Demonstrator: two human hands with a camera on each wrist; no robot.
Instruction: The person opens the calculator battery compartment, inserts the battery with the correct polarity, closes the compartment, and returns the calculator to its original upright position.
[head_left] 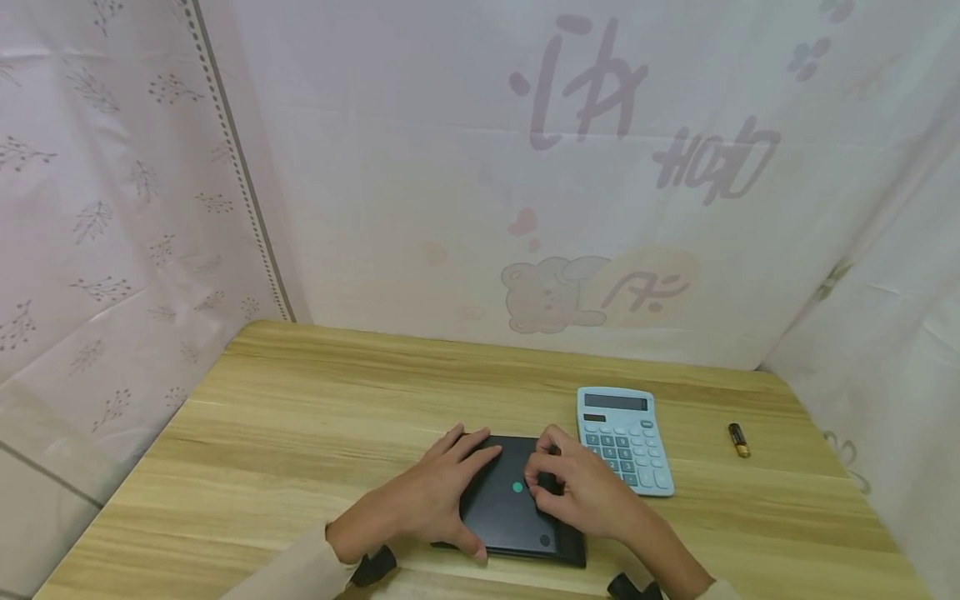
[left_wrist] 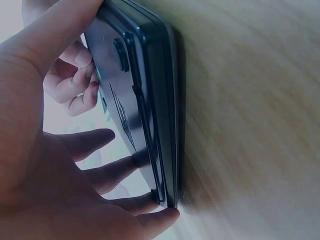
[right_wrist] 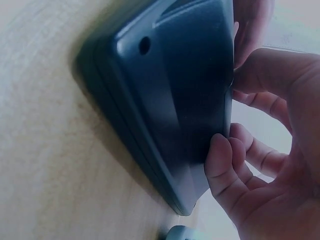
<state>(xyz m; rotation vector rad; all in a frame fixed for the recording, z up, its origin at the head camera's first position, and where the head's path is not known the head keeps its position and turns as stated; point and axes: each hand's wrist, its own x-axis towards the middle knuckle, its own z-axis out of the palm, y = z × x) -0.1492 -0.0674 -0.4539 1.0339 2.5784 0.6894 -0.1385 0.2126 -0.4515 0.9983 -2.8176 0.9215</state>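
Observation:
A flat black device (head_left: pixel 504 533) lies on the table, with a green dot on its upper face and a dark round spot near one corner. My left hand (head_left: pixel 438 483) spreads over its left side, thumb at the near edge and fingertips toward the far edge. In the left wrist view those fingers (left_wrist: pixel 120 172) lie fairly straight along the device (left_wrist: pixel 107 55). My right hand (head_left: pixel 577 483) is curled over the right half, thumb and forefinger bent by the green dot. Its fingertips (right_wrist: pixel 220 152) meet the black face (right_wrist: pixel 197 100) in the right wrist view; I cannot tell whether they pinch anything.
A light blue calculator (head_left: pixel 617 450) lies just beyond the right hand. Farther right is a small black and gold battery (head_left: pixel 738 440). The wooden table (head_left: pixel 300 408) ends at a pale printed curtain (head_left: pixel 390 208), with more curtains at both sides.

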